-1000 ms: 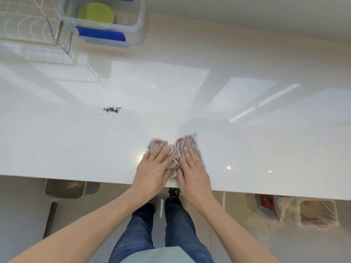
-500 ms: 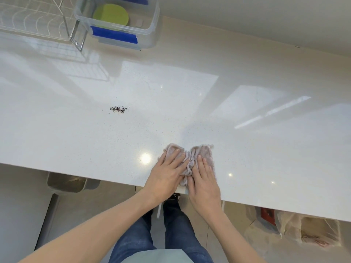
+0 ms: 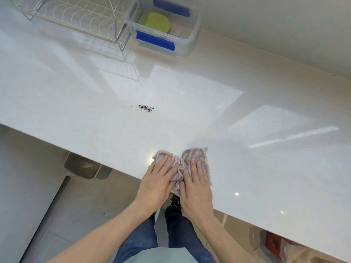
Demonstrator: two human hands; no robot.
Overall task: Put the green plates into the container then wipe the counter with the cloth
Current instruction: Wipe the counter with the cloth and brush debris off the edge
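Plates [image 3: 154, 24]: lying in container [image 3: 191, 37] at 12 o'clock.
Cloth [image 3: 197, 154]: barely shifting since earlier frames; crumbs [image 3: 145, 108] at 11 o'clock remaining.
Grip: left hand [image 3: 158, 182], right hand [image 3: 196, 185] pressing flat, open, on cloth.

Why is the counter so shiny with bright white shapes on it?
In the head view, the glossy counter mirrors light: big pale patches, a bright streak on the right, small glints by the cloth. The rack reflects faintly too. Straight edges look slanted through the wide lens.

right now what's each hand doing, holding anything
Left hand: open, fingers flat, pressing the cloth onto the counter.
Right hand: open, fingers flat, pressing the same cloth near the front edge.
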